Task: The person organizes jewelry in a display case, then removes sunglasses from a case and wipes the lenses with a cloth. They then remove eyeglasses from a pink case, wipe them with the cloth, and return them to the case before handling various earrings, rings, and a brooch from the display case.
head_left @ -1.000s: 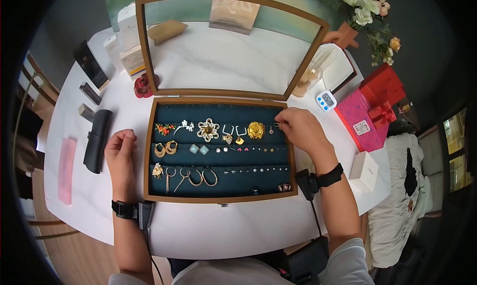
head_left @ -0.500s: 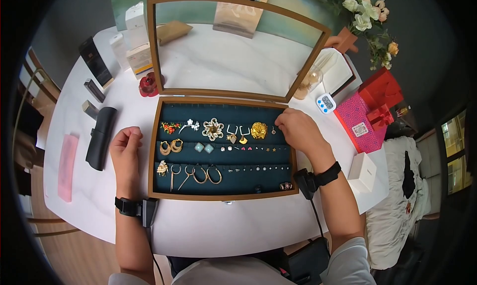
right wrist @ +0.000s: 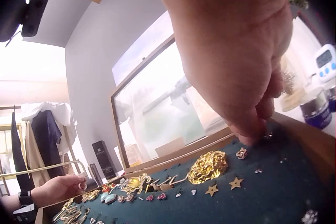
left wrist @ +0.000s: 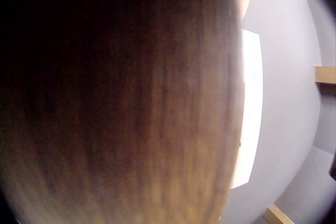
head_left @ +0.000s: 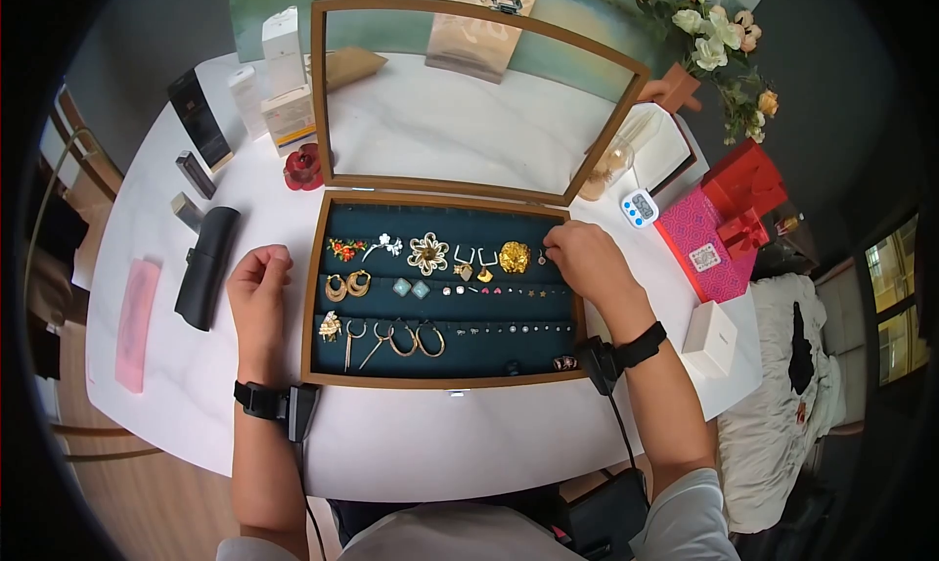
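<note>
A wooden jewelry box [head_left: 318, 297] lies open, its glass lid [head_left: 440, 101] raised at the back. Rows of earrings and brooches sit on its dark green lining [head_left: 440, 224]. At the upper right corner, my right hand [head_left: 592, 258] has its fingertips down on the lining, pinching a tiny silvery earring [right wrist: 269, 136] that they mostly hide. Just beside them are a small pendant earring [right wrist: 241, 153] and a gold flower-like brooch [head_left: 515, 257]. My left hand [head_left: 259, 277] rests beside the box's left edge, fingers loosely curled. Blurred brown wood fills most of the left wrist view.
Left of the box lie a black case [head_left: 207, 268] and a pink pouch [head_left: 137, 326]; cosmetic boxes [head_left: 201, 121] and a red flower [head_left: 303, 167] stand behind. To the right are a timer [head_left: 639, 209], a patterned gift bag [head_left: 704, 238] and a white box [head_left: 711, 339].
The head view has shifted, so the box and left hand appear further right. My right fingertips stay at the upper right corner; the small earring seen beside them earlier is now mostly covered.
</note>
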